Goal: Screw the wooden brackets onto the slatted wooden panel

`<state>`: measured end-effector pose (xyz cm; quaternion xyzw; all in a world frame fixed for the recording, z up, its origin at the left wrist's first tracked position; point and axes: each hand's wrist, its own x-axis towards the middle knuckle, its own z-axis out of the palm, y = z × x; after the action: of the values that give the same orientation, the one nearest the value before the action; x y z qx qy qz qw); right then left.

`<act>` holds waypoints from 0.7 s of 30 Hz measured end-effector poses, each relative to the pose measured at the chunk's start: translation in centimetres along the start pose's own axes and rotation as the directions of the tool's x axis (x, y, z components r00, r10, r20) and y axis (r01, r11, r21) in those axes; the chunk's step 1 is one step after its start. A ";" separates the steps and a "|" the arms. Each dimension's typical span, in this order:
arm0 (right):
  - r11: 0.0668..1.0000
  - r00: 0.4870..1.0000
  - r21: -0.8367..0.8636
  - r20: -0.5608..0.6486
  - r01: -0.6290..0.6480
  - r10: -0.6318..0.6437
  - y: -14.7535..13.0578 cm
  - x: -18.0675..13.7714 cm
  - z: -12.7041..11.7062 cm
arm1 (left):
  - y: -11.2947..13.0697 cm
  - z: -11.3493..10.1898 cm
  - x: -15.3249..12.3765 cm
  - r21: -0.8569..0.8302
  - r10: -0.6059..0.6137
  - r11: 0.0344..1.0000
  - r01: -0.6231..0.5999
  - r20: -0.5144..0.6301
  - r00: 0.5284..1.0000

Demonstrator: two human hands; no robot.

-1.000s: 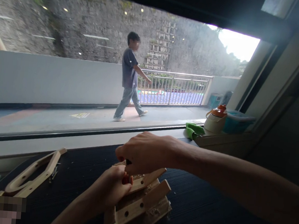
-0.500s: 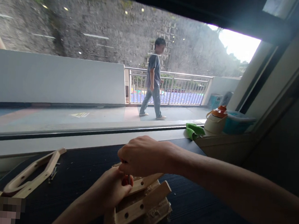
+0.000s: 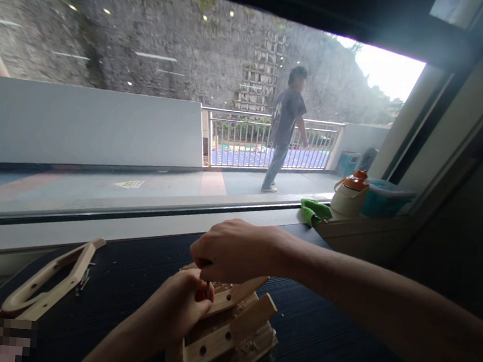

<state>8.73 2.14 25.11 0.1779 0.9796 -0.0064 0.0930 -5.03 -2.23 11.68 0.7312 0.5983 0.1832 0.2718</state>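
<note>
My right hand (image 3: 230,250) is closed in a fist round the handle of a screwdriver (image 3: 207,286), whose thin shaft points down into a stack of wooden pieces (image 3: 230,328) on the dark table (image 3: 329,344). The handle itself is hidden in the fist. My left hand (image 3: 179,307) is closed on the near left side of the wooden stack, right at the screwdriver's tip. The wooden pieces have round holes, and shavings lie on them.
A curved wooden frame piece (image 3: 45,285) with a few screws beside it lies at the table's left. On the sill at right are a green cloth (image 3: 314,211), a cream jug with an orange lid (image 3: 348,192) and a teal tub (image 3: 384,198). A person (image 3: 285,128) walks outside the window.
The person outside has walked from the middle of the window to the right. My hands have stayed on the screwdriver and the wooden stack, with only a slight shift.
</note>
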 end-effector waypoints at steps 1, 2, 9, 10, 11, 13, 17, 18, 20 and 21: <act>1.000 1.000 0.012 -0.002 -0.013 0.013 0.0 0.0 0.1 | 0.0 0.0 0.0 0.003 0.008 1.000 -0.008 -0.006 1.000; 0.999 1.000 0.020 0.002 -0.025 0.025 -0.1 0.1 0.1 | 0.0 0.0 0.0 0.003 0.013 1.000 -0.013 -0.014 1.000; 0.998 0.995 0.017 -0.084 -0.059 0.060 -0.8 -0.3 0.5 | -0.5 0.3 0.0 0.003 -0.039 0.999 0.039 -0.063 0.997; 0.998 0.994 0.010 -0.095 -0.061 0.062 -0.8 -0.5 0.5 | -0.6 0.4 0.0 0.005 -0.035 0.999 0.035 -0.064 0.997; 0.998 0.994 0.007 -0.096 -0.057 0.058 -0.7 -0.6 0.5 | -0.7 0.4 0.0 0.007 -0.031 0.999 0.032 -0.065 0.997; 0.999 0.995 0.014 -0.088 -0.041 0.043 -0.6 -0.9 0.4 | -0.8 0.4 0.0 0.013 -0.022 1.000 0.023 -0.066 0.998; 1.000 0.999 0.011 -0.032 0.019 -0.019 -0.2 -0.9 0.0 | -0.5 0.2 0.0 0.007 -0.007 1.000 0.008 -0.049 0.999; 0.999 0.999 -0.006 -0.008 0.036 -0.036 -0.2 -0.8 -0.2 | -0.5 0.1 0.0 -0.002 -0.006 1.000 0.006 -0.042 0.999; 0.997 0.997 -0.036 0.049 0.062 -0.061 -0.3 -0.4 -0.3 | -0.4 0.1 -0.1 -0.017 -0.016 1.000 0.016 -0.036 0.999; 0.997 0.995 -0.042 0.076 0.067 -0.064 -0.3 -0.2 -0.4 | -0.5 0.2 -0.1 -0.022 -0.026 0.999 0.025 -0.038 0.999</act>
<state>8.78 1.78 25.51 0.1432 0.9807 0.0057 0.1331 -5.30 -2.29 11.23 0.7169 0.6107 0.2000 0.2703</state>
